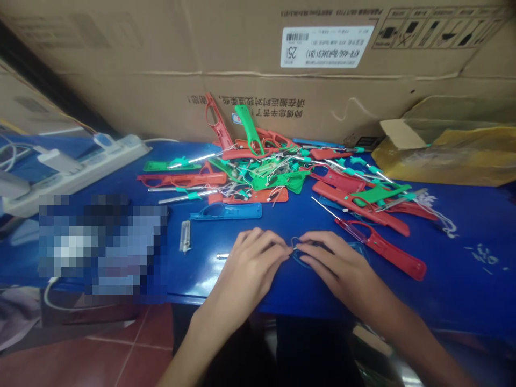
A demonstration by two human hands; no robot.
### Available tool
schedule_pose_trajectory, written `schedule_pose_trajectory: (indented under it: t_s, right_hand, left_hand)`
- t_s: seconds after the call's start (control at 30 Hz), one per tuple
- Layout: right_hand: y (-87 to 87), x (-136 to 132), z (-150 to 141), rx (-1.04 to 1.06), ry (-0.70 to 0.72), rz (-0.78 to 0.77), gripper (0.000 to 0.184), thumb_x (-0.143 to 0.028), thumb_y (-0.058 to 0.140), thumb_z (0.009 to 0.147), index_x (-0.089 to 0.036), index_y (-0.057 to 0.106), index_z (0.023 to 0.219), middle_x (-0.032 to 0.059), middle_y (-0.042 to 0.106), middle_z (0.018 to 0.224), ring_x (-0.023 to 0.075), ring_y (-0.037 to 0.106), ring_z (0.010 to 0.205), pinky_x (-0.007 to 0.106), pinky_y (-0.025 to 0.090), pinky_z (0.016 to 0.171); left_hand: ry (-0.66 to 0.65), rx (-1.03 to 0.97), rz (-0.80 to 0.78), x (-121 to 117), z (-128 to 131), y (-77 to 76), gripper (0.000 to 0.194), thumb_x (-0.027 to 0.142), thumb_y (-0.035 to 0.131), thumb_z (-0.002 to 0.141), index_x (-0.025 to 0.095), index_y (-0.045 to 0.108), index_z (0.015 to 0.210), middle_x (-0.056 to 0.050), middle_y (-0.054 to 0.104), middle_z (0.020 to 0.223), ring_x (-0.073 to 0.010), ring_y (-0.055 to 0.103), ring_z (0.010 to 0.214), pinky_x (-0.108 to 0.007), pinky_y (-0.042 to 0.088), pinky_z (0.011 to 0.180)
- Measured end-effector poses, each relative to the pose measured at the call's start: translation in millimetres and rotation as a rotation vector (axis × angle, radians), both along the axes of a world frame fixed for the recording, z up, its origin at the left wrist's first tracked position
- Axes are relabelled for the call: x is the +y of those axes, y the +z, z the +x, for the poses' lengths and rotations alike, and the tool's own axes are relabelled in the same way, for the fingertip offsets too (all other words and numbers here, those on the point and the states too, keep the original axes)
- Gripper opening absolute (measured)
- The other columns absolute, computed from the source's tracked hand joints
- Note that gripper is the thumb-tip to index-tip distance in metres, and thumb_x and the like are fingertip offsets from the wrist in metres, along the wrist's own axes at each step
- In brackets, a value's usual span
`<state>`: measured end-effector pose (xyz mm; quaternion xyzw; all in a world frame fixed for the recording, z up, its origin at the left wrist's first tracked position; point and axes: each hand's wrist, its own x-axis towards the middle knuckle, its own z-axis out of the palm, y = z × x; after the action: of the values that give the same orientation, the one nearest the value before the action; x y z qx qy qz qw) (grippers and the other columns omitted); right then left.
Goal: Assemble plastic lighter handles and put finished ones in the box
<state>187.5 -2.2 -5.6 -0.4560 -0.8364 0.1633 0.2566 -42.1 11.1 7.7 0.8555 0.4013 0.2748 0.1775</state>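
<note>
My left hand (258, 258) is closed near the table's front edge, thumb and fingers pinched at the trigger-loop end of a blue lighter casing half (297, 259). Whatever lies in that pinch is too small to make out. Over the same casing, my right hand (334, 258) has its fingertips closed on the loop end and covers much of the body. A metal tube end (221, 256) shows beyond my left wrist; its other end is hidden. A screwdriver (355, 230) rests across a red casing half (399, 255) by my right hand.
Behind my hands lies a heap of red and green lighter casings (278, 177) with metal tubes and white wires. A clear fuel tank (185, 236) stands left, near a blue casing (229, 211). A power strip (80, 174), cardboard box (161, 102) and yellow bag (451, 158) border the table.
</note>
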Motion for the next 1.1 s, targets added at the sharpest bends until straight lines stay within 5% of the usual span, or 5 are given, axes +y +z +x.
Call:
schedule_pose_trajectory:
  t_s: [1.1]
  right_hand:
    - [4.6, 2.6, -4.1, -0.137, 0.059, 0.246, 0.018, -0.009, 0.052, 0.102, -0.019, 0.063, 0.112, 0.0054, 0.071, 0.112, 0.0212, 0.066, 0.100, 0.039, 0.052, 0.092]
  left_hand:
    - [0.001, 0.027, 0.034, -2.8, 1.3, -0.8, 0.015, 0.016, 0.055, 0.107, 0.022, 0.069, 0.109, 0.000, 0.072, 0.110, -0.0191, 0.056, 0.093, -0.038, 0.037, 0.083]
